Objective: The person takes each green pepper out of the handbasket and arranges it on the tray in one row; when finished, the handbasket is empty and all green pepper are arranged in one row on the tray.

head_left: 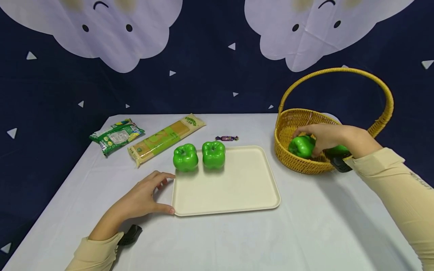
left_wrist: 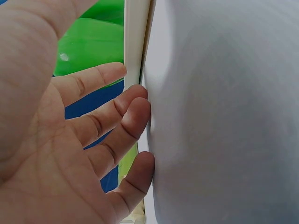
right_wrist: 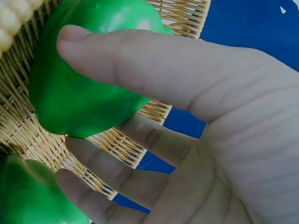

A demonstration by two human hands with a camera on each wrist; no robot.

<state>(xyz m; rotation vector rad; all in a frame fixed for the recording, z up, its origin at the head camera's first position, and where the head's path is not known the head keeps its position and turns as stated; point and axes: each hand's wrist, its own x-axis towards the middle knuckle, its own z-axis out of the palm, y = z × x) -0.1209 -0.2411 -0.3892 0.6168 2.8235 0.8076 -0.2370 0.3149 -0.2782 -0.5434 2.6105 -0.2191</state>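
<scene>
My left hand [head_left: 144, 197] spreads along the left side of the cream tray [head_left: 234, 188], thumb at the near corner and forefinger at the edge farther up. In the left wrist view its other fingertips [left_wrist: 138, 114] meet the white tablecloth. Two green bell peppers stand at the tray's far left: the left pepper [head_left: 185, 158] and the right pepper [head_left: 213, 155]. Inside the wicker basket [head_left: 298, 165], my right hand [head_left: 327, 137] grips another bell pepper [right_wrist: 88, 93], thumb across one side and fingers at the other. A further green thing [right_wrist: 32, 196] lies beside it.
Yellowish corn-like kernels [right_wrist: 14, 18] show at the corner of the right wrist view. The basket's tall handle [head_left: 339, 70] arches over my right wrist. Behind the tray lie a wrapped candy [head_left: 227, 138], a noodle packet [head_left: 166, 139] and a green snack bag [head_left: 118, 136].
</scene>
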